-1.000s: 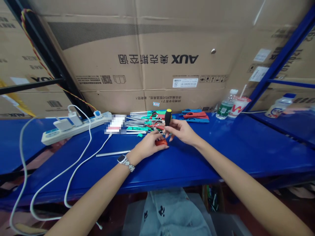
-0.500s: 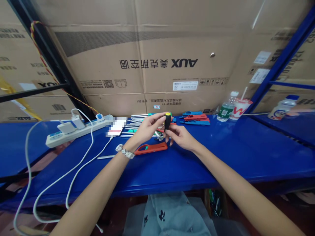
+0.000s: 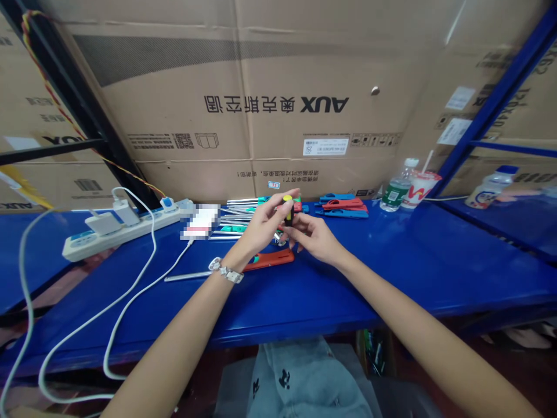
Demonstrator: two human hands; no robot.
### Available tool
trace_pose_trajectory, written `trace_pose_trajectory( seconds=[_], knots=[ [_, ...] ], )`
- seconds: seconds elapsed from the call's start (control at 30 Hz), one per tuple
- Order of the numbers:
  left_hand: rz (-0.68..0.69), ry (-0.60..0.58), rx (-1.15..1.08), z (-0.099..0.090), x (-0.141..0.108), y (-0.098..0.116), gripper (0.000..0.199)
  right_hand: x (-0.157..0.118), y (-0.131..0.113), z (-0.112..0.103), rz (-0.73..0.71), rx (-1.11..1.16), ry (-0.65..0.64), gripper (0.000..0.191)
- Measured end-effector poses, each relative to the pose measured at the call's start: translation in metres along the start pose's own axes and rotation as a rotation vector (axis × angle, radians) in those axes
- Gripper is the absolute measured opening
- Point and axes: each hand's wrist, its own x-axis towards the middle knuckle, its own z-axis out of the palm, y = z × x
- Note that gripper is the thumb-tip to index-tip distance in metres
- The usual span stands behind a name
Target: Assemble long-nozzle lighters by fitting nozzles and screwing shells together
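Note:
My left hand [image 3: 264, 225] is closed on a short black screwdriver [image 3: 288, 216] with a yellow end cap, held upright over the table. Closed just beside its lower end, my right hand [image 3: 318, 238] has its fingertips together. Small shiny metal shows between the hands at the screwdriver's foot; its kind is unclear, and so is what the right fingers pinch. Below the hands lies an orange long-barrelled lighter [image 3: 272, 260] with a green trigger, partly covered by my left wrist. Behind the hands are several metal lighter barrels [image 3: 232, 220] with green parts.
Blue and red handle shells [image 3: 343, 204] lie stacked behind my right hand. To the right stand a water bottle [image 3: 395, 188], a paper cup [image 3: 420, 190] and another bottle [image 3: 491, 188]. A power strip [image 3: 126, 227], white cables and a phone [image 3: 201, 222] occupy the left. Cardboard [image 3: 278, 52] backs the table.
The view has shifted slightly. Both hands remain together; the screwdriver has tilted a little, its yellow cap now facing me more and sitting slightly lower against the left fingers.

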Motion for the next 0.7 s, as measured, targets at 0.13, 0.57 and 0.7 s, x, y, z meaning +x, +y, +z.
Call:
trace_pose_trajectory(
  seconds=[0.13,0.57,0.7],
  knots=[
    [-0.022,0.071,-0.015,0.003,0.001,0.004,0.033,-0.003,0.002,0.004,-0.031,-0.044,-0.005,0.034],
    [-0.031,-0.066,-0.02,-0.006,0.001,0.006,0.03,-0.002,-0.003,-0.005,-0.003,-0.034,-0.067,0.034],
    [0.038,0.1,0.094,0.0,0.012,0.003,0.035,0.002,0.003,0.006,-0.021,0.004,0.164,0.034]
  ],
)
